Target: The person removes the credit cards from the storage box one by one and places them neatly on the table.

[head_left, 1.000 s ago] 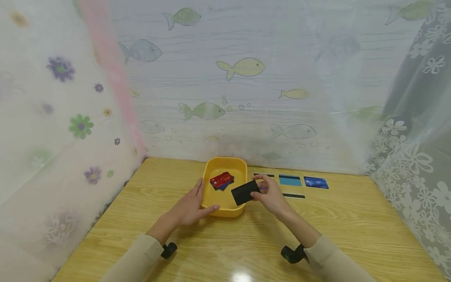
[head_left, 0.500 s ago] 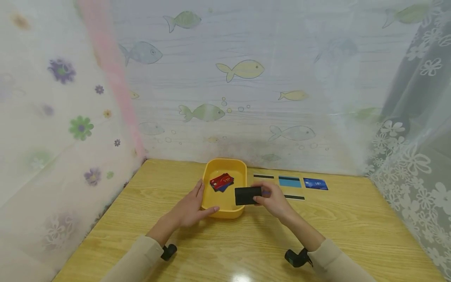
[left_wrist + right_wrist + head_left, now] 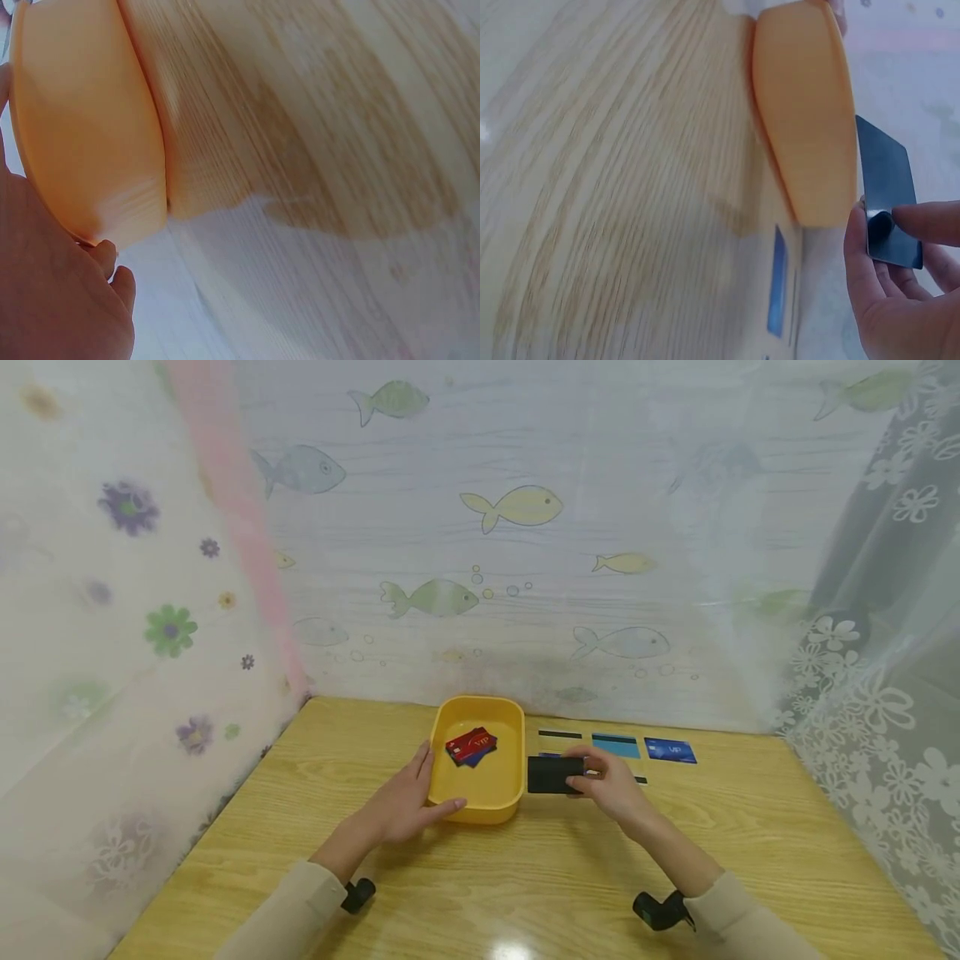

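Note:
A flat black card (image 3: 551, 775), pinched between thumb and fingers of my right hand (image 3: 611, 785), is held just right of the yellow tray (image 3: 510, 789). In the right wrist view the card (image 3: 891, 180) looks thin and slightly glossy, with the thumb on its face. My left hand (image 3: 397, 797) holds the tray's near left corner, its thumb along the front rim and fingers against the left side. Inside the tray lies a small pile of cards: a red VIP card (image 3: 471, 745) on top, dark blue ones under it.
Right of the tray, cards lie on the wooden table (image 3: 480, 877): a striped pale card (image 3: 560, 735), a light blue card (image 3: 617, 746) and a blue VIP card (image 3: 671, 750). Others are partly hidden behind the right hand. A fish-patterned curtain (image 3: 517, 577) hangs behind.
My right hand has carried the black card rightward, from over the tray's right part to beside it, and the card has turned from slanted to level. The left hand stays on the tray.

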`<act>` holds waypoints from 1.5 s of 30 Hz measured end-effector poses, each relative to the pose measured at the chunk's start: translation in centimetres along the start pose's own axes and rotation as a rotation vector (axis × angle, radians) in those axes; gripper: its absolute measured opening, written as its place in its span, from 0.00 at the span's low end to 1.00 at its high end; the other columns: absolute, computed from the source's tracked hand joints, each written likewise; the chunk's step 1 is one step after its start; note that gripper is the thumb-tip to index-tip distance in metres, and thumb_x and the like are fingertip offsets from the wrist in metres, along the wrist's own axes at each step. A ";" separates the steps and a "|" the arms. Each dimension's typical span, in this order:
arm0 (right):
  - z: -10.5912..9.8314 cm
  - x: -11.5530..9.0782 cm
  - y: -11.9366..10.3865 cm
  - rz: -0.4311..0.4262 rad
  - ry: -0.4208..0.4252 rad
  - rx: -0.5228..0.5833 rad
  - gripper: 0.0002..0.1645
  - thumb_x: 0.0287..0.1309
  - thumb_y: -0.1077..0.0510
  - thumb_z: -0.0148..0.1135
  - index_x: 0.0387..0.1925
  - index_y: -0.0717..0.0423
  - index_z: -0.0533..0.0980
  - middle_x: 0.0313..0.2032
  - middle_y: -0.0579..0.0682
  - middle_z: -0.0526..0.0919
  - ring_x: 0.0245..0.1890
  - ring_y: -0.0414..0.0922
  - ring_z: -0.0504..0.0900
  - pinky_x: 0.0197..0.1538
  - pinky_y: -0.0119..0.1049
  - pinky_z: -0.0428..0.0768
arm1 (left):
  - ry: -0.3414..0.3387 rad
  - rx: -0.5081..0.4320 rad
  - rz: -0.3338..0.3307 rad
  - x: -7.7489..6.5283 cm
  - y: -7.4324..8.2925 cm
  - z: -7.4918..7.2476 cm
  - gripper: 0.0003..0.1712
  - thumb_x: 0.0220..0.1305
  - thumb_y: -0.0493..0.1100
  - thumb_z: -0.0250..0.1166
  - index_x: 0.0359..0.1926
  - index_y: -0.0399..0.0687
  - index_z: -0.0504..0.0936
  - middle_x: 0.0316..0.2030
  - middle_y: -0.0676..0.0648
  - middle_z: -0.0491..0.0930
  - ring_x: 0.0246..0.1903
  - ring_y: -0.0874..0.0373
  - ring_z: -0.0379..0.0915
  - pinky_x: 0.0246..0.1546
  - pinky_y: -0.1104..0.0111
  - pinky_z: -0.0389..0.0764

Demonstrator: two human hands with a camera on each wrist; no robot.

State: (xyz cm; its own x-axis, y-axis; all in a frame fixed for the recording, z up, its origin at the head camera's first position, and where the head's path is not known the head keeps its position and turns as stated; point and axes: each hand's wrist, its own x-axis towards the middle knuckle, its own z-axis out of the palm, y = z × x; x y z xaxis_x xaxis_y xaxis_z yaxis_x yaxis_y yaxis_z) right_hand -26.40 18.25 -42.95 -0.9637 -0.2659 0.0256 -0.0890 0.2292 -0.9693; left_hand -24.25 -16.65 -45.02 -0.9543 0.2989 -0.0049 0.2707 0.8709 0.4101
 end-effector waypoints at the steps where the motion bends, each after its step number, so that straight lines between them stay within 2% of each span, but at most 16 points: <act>1: -0.4 -0.1 0.1 0.003 0.002 -0.004 0.26 0.65 0.70 0.63 0.64 0.67 0.72 0.48 0.68 0.81 0.48 0.59 0.87 0.50 0.55 0.85 | -0.002 0.002 0.000 0.0 0.0 0.0 0.68 0.63 0.82 0.49 0.81 0.36 0.38 0.81 0.38 0.35 0.78 0.42 0.45 0.75 0.50 0.58; 6: -2.3 -0.5 0.4 0.024 0.022 -0.023 0.26 0.66 0.70 0.62 0.65 0.68 0.72 0.49 0.69 0.80 0.50 0.60 0.85 0.51 0.55 0.85 | -0.003 0.014 0.002 0.0 0.0 0.0 0.69 0.63 0.83 0.48 0.81 0.36 0.38 0.81 0.38 0.36 0.78 0.42 0.46 0.74 0.51 0.59; 20: -7.9 -1.3 2.4 0.029 0.080 -0.170 0.26 0.68 0.70 0.59 0.66 0.71 0.69 0.53 0.74 0.77 0.50 0.61 0.85 0.48 0.49 0.87 | -0.007 0.011 -0.013 0.3 -0.1 0.0 0.69 0.63 0.83 0.49 0.81 0.38 0.37 0.82 0.40 0.35 0.79 0.42 0.45 0.75 0.50 0.58; 29: -11.2 -1.6 3.8 0.055 0.103 -0.254 0.28 0.70 0.71 0.56 0.69 0.72 0.66 0.60 0.77 0.71 0.52 0.62 0.81 0.47 0.47 0.87 | -0.015 0.010 -0.015 0.1 0.0 -0.1 0.69 0.62 0.84 0.47 0.81 0.37 0.37 0.82 0.40 0.34 0.79 0.42 0.44 0.75 0.50 0.57; 35: -12.9 -1.9 4.4 0.093 0.118 -0.289 0.29 0.70 0.71 0.54 0.70 0.72 0.64 0.59 0.78 0.72 0.52 0.60 0.81 0.47 0.45 0.87 | -0.018 0.007 -0.012 0.0 0.1 -0.1 0.68 0.64 0.82 0.49 0.81 0.37 0.37 0.82 0.40 0.34 0.79 0.42 0.44 0.75 0.50 0.57; 45: -15.2 -1.9 5.3 0.139 0.144 -0.303 0.28 0.71 0.72 0.52 0.69 0.75 0.61 0.57 0.83 0.71 0.48 0.61 0.84 0.44 0.44 0.87 | -0.031 0.020 -0.008 -0.2 0.2 -0.2 0.69 0.62 0.85 0.46 0.81 0.38 0.36 0.82 0.41 0.32 0.79 0.43 0.42 0.75 0.51 0.57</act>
State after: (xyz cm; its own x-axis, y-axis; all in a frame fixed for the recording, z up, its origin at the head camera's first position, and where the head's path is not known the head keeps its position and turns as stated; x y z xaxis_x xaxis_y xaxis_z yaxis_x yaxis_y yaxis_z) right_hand -28.81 34.20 -44.41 -0.9955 -0.0825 -0.0466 -0.0039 0.5272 -0.8497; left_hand -24.05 -16.67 -44.73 -0.9522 0.3033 -0.0366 0.2655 0.8808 0.3920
